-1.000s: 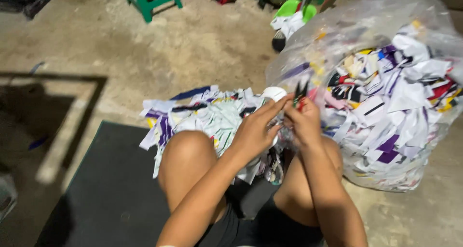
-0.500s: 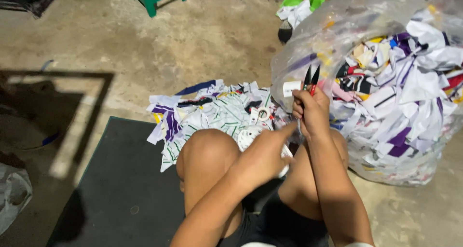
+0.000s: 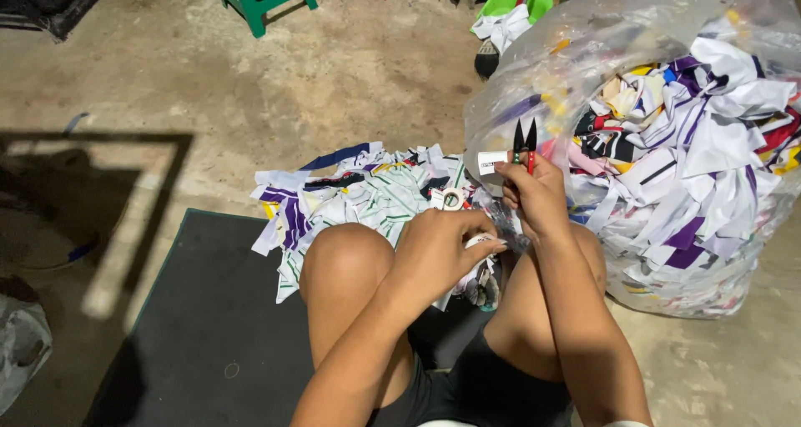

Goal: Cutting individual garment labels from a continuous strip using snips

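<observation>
Here, small snips (image 3: pixel 525 143) clamped upright in right hand (image 3: pixel 538 198); left hand (image 3: pixel 442 248) pinching a light, limp fabric scrap (image 3: pixel 482 242). Likely best gripped at its edge.

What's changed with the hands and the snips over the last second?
The left hand dropped away from the right, toward the knee, pinching a small white scrap. The right hand kept the snips, blades up. Scrap pile and bag stayed put.
</observation>
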